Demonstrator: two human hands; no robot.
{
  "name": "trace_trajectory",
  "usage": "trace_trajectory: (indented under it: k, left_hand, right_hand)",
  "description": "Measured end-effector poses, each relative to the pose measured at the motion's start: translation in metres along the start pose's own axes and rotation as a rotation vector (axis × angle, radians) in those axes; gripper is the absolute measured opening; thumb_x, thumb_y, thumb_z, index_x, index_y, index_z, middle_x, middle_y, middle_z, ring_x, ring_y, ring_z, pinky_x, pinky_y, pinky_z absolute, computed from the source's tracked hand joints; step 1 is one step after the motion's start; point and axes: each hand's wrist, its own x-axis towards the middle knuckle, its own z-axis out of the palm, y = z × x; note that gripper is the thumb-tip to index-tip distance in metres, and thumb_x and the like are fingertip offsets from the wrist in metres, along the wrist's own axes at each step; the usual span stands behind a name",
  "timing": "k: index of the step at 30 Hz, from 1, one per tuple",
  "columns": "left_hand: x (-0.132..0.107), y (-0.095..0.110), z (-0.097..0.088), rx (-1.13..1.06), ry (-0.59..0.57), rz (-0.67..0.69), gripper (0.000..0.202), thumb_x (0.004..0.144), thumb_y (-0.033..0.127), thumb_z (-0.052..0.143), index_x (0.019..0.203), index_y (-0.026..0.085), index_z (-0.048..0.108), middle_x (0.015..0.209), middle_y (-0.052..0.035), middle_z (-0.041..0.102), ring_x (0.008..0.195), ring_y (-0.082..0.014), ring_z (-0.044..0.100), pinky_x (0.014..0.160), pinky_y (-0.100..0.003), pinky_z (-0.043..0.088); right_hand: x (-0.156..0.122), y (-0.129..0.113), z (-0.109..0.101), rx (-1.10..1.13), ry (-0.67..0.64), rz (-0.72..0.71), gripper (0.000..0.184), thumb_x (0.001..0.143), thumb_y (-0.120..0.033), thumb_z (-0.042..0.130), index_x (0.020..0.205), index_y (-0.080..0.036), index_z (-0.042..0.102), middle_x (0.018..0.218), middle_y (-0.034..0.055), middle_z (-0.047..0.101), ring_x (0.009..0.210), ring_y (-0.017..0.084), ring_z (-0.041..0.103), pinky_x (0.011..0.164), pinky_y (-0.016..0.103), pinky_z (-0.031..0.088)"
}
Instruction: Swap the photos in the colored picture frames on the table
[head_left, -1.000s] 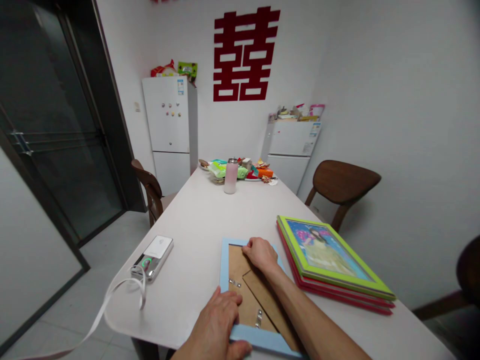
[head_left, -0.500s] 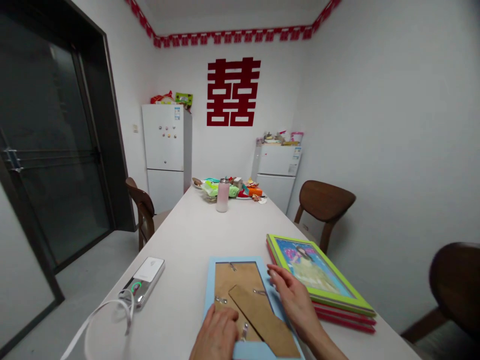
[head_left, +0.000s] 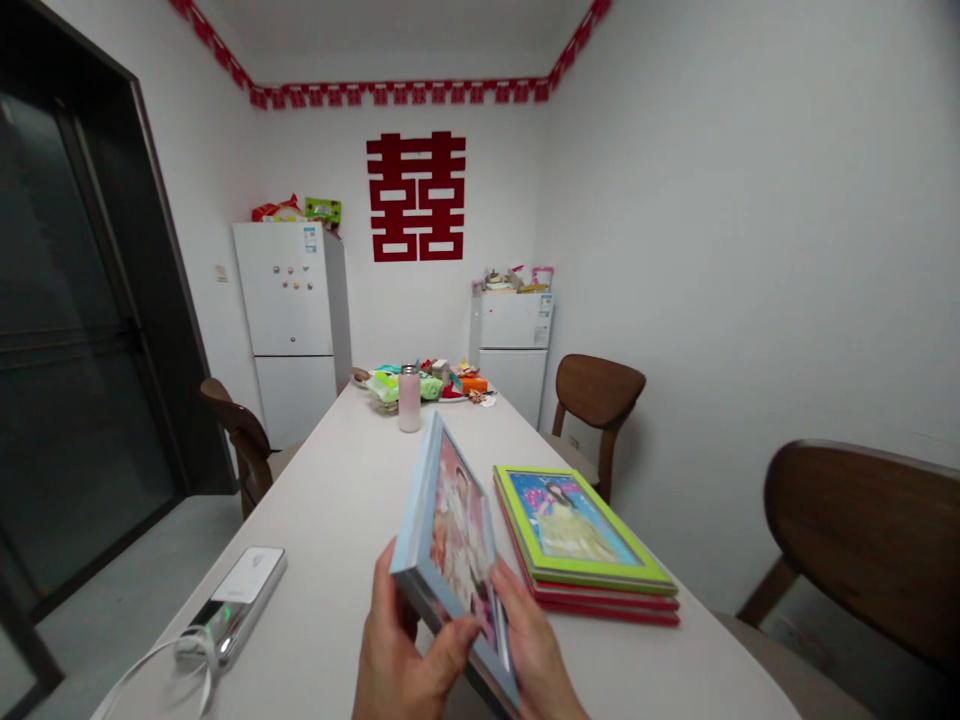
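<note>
A light blue picture frame point(head_left: 457, 540) is held up off the table, tilted on edge, its picture side turned to the right and partly toward me. My left hand point(head_left: 409, 640) grips its lower left edge, thumb over the front rim and fingers behind. On the right side, my right hand point(head_left: 529, 640) grasps the other edge, closed around it. Just right of my hands lies a stack of picture frames, a lime green one point(head_left: 577, 530) with a picture on top and red ones point(head_left: 600, 605) beneath.
A power bank point(head_left: 232, 605) with a white cable point(head_left: 206, 680) lies at the left table edge. Farther back stand a pink bottle point(head_left: 409, 400) and a pile of packets point(head_left: 431, 385). Wooden chairs point(head_left: 600, 390) flank the white table point(head_left: 330, 520).
The blue frame has been lifted from lying back side up and turned so its picture shows. Both hands now grip it. My view has shifted to the right.
</note>
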Motion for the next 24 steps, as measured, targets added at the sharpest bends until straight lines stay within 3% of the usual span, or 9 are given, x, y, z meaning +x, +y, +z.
trace_trajectory:
  k: [1,4,6,9,13,16,20,24]
  left_hand:
    - [0.006,0.006,0.004,-0.046,0.005,-0.008,0.059,0.067,0.035,0.062,0.114,0.019,0.030,0.114,-0.0085,0.051,0.103,-0.0224,0.049,0.089,-0.033,0.038]
    - [0.027,0.013,0.022,-0.121,-0.037,-0.046,0.054,0.070,0.030,0.057,0.116,0.016,0.032,0.115,-0.0081,0.051,0.102,-0.0204,0.049,0.089,-0.030,0.038]
    - [0.042,0.003,0.036,-0.116,-0.073,-0.074,0.050,0.068,0.027,0.057,0.113,0.015,0.036,0.112,-0.0083,0.053,0.099,-0.0206,0.051,0.087,-0.030,0.039]
    - [0.061,-0.027,0.059,-0.066,-0.115,-0.118,0.044,0.065,0.027,0.056,0.106,0.013,0.044,0.107,-0.0089,0.057,0.094,-0.0209,0.054,0.083,-0.029,0.041]
    - [0.076,-0.071,0.081,0.040,-0.113,-0.175,0.035,0.064,0.025,0.055,0.096,0.011,0.051,0.097,-0.0106,0.062,0.088,-0.0220,0.056,0.077,-0.028,0.042]
    - [0.079,-0.095,0.090,0.153,-0.093,-0.219,0.029,0.065,0.024,0.055,0.092,0.013,0.054,0.094,-0.0092,0.063,0.086,-0.0221,0.057,0.074,-0.027,0.042]
    - [0.077,-0.111,0.095,0.281,-0.089,-0.268,0.026,0.065,0.023,0.055,0.089,0.012,0.055,0.092,-0.0103,0.063,0.083,-0.0232,0.057,0.073,-0.028,0.041]
    - [0.074,-0.112,0.100,0.325,-0.124,-0.289,0.026,0.068,0.023,0.053,0.092,0.014,0.054,0.095,-0.0078,0.063,0.085,-0.0216,0.056,0.074,-0.026,0.041]
  right_hand:
    - [0.006,-0.013,-0.012,0.047,0.050,0.032,0.054,0.072,-0.042,0.048,0.119,-0.018,0.041,0.096,0.0055,0.063,0.087,0.020,0.058,0.070,0.030,0.048]
    - [0.032,-0.056,-0.053,0.013,0.041,0.002,0.059,0.068,-0.036,0.054,0.122,-0.020,0.036,0.093,0.0034,0.064,0.079,0.019,0.061,0.067,0.029,0.049]
    - [0.054,-0.081,-0.080,-0.143,0.090,-0.003,0.058,0.067,-0.032,0.055,0.121,-0.018,0.039,0.083,0.0027,0.067,0.068,0.018,0.062,0.061,0.028,0.049]
    - [0.085,-0.102,-0.117,-0.456,0.176,-0.028,0.049,0.068,-0.028,0.052,0.114,-0.015,0.047,0.075,0.0027,0.068,0.059,0.016,0.062,0.054,0.026,0.048]
    - [0.115,-0.103,-0.153,-0.616,0.218,-0.042,0.032,0.063,-0.022,0.056,0.093,-0.012,0.062,0.074,0.0039,0.068,0.061,0.016,0.061,0.055,0.023,0.046]
    - [0.126,-0.093,-0.172,-0.690,0.219,-0.032,0.028,0.059,-0.021,0.057,0.084,-0.010,0.065,0.074,0.0055,0.068,0.064,0.018,0.061,0.058,0.024,0.046]
    - [0.136,-0.081,-0.189,-0.749,0.221,-0.020,0.030,0.057,-0.023,0.058,0.084,-0.012,0.066,0.080,0.0059,0.068,0.071,0.020,0.061,0.065,0.025,0.045]
    - [0.140,-0.078,-0.201,-0.777,0.231,0.016,0.029,0.056,-0.025,0.059,0.081,-0.014,0.066,0.084,0.0067,0.067,0.075,0.021,0.061,0.066,0.025,0.044]
